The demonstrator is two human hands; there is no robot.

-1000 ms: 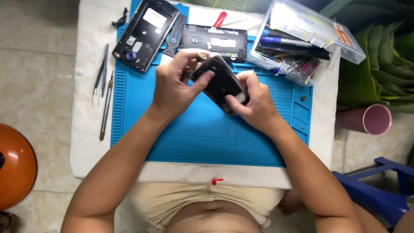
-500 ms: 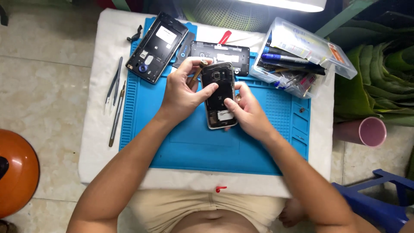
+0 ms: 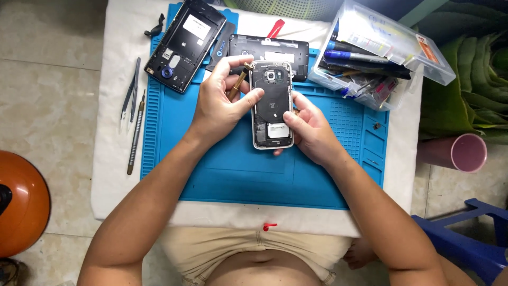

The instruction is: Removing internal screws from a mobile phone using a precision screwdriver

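Opened phone [image 3: 271, 106] is being gripped above the blue mat [image 3: 233, 169] by left hand [image 3: 219, 100], which is also pinching a brass-handled tool [image 3: 236, 85], and right hand [image 3: 312, 130]; exposed internals risk being gouged if that tool is slipping.

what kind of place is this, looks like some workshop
Probably a small phone repair bench, perhaps at home. Both hands, left hand and right hand, hold an opened phone over a blue repair mat; two more opened phones lie behind, tweezers on the left, and a clear box of tools.
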